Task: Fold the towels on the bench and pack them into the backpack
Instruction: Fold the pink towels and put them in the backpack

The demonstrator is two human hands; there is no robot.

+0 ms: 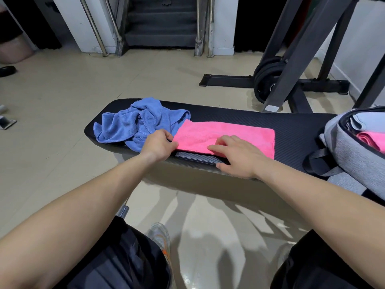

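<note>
Pink towel (229,130) is seen lying as a long flat strip across the middle of the bench (291,126). Its left end touches the crumpled blue towel (135,122), and its right end stops well short of the grey backpack (350,147), in whose open mouth another pink towel (373,140) is already packed. The step in hand is judged to be the next fold, end over end. For it to be done well, the left end should be lifted, carried rightward over the strip, and laid so that the edges are matched before the crease is pressed flat. The middle should be pinned so that the layers beneath are not dragged, and the blue towel should not be caught up with the lifted end. The left hand (159,143) is held at the strip's left end, with its fingers curled and closed on the cloth's edge. The right hand (237,157) is laid palm down on the near part of the towel, its fingers (216,148) straight, slightly apart and pointed left, with nothing gripped.
</note>
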